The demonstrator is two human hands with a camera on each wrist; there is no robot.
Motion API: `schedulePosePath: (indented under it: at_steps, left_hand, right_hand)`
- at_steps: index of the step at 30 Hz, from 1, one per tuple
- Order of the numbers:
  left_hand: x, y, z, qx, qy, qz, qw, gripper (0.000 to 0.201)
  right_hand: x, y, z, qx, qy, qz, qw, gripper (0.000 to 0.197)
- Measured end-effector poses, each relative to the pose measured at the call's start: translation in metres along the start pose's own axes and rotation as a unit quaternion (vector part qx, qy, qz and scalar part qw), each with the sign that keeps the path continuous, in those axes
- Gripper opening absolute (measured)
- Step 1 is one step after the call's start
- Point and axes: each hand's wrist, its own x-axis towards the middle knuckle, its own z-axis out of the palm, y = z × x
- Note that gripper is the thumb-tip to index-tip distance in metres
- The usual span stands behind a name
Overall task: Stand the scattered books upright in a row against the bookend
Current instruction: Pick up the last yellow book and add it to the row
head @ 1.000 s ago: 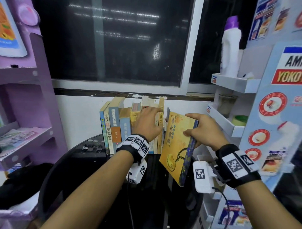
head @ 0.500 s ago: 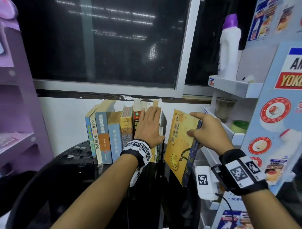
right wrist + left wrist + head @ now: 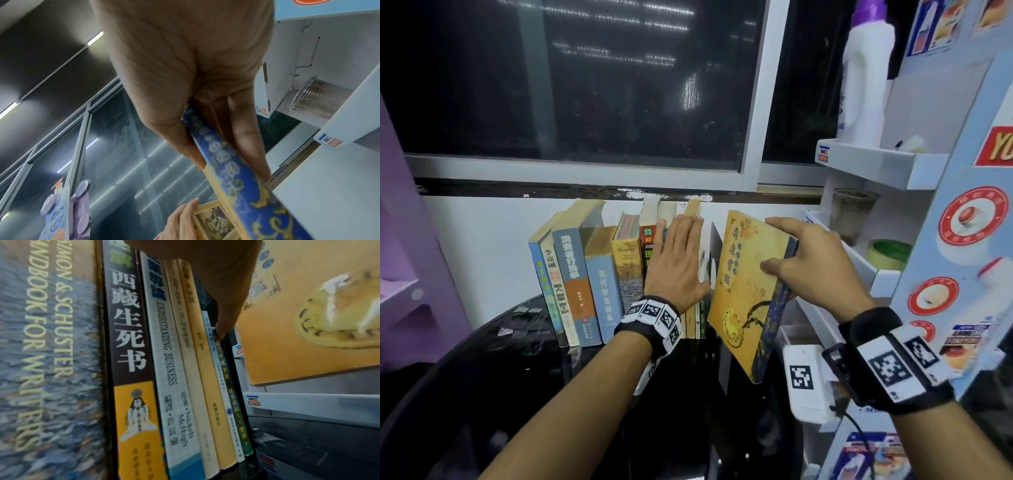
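A row of books (image 3: 599, 274) stands upright on the black round table (image 3: 517, 377) against the white wall. My left hand (image 3: 678, 260) lies flat on the spines at the row's right end, fingers straight. In the left wrist view its thumb (image 3: 226, 305) touches the thin spines (image 3: 218, 369) beside the black bookend (image 3: 236, 369). The bookend (image 3: 715, 240) stands just right of my left hand. My right hand (image 3: 811, 263) grips a yellow book with a blue spine (image 3: 746, 291), tilted and off the table, right of the bookend. The blue spine (image 3: 236, 170) runs between thumb and fingers.
A white display rack at the right holds a white bottle with a purple cap (image 3: 866, 78), a cup (image 3: 854, 212) and a green tape roll (image 3: 890, 253). A purple shelf (image 3: 400, 274) stands at the left. A dark window is behind the books.
My left hand has gone from curled over the book tops to flat against the spines. The yellow book stays in my right hand beside the row, slightly more upright.
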Motion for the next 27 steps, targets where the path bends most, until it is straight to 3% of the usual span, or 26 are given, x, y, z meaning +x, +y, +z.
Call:
schedulePosePath:
  at_steps: [16,27]
  left_hand:
    - [-0.003,-0.011,-0.002,0.003,0.021,-0.005,1.000,0.104]
    - [-0.004,-0.011,-0.004,0.015,0.006,-0.002,1.000,0.111]
  right_hand:
    - [0.038,-0.035,0.005,-0.008,0.093,-0.044,0.995,0.056]
    - [0.057,-0.033,0.039,-0.034,0.163,-0.037,0.985,0.054]
